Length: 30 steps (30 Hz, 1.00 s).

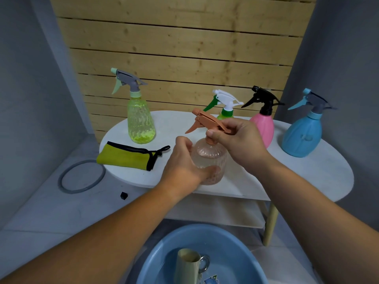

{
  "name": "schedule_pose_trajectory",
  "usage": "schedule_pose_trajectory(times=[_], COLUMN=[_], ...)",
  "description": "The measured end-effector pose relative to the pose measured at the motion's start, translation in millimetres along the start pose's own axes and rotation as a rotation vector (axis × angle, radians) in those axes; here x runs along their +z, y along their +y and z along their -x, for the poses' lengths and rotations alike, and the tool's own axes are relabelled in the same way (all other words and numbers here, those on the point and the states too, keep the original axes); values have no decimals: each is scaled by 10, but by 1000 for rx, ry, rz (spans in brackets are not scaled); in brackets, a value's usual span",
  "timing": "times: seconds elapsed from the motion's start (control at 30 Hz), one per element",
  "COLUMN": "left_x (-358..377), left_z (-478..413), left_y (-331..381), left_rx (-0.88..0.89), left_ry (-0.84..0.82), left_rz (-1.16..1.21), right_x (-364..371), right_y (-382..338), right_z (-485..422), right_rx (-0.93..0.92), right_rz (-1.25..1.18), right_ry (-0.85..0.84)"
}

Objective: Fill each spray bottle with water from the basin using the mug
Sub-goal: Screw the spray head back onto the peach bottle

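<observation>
Basin (235,242) lies lowest in view, below both forearms. The mug (187,267) sits in it, mouth up; water depth is unclear. Peach bottle (211,156) is upright at the near edge of the bench (297,177), long axis vertical. Left hand (182,165) curls round its body. Right hand (240,140) sits directly above and pinches the collar under the spray head (207,121). The head is on, so unscrewing probably comes before filling. Bottle contents are not discernible.

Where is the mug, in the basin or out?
In. The mug stands inside the blue basin, handle to the right.
</observation>
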<state>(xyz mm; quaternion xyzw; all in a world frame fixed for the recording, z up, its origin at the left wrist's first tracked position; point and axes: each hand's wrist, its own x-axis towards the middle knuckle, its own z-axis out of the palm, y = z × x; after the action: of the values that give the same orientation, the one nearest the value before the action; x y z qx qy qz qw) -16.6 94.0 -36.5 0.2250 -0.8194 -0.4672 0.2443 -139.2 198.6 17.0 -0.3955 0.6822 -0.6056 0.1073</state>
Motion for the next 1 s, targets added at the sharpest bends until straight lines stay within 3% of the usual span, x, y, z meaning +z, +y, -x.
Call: schedule_pose_trajectory(times=[0.17,0.47,0.6,1.0], left_x=[15,46,71,52], left_z=[-16,-31,-25,-66], left_y=[4,-37,-51,-67], left_rx=[-5,-75,-105,-122], left_ry=[-114,-28,-143,-66], left_rz=[99,62,201,117], right_x=[-75,-51,-30,-4], right_y=[-14,24,31,47], right_z=[-34,-31,-25,29], right_rx=[15,-4,-25,-42], right_rz=[-49,-40,-47,-60], right_ry=[-39,-51,-46,0])
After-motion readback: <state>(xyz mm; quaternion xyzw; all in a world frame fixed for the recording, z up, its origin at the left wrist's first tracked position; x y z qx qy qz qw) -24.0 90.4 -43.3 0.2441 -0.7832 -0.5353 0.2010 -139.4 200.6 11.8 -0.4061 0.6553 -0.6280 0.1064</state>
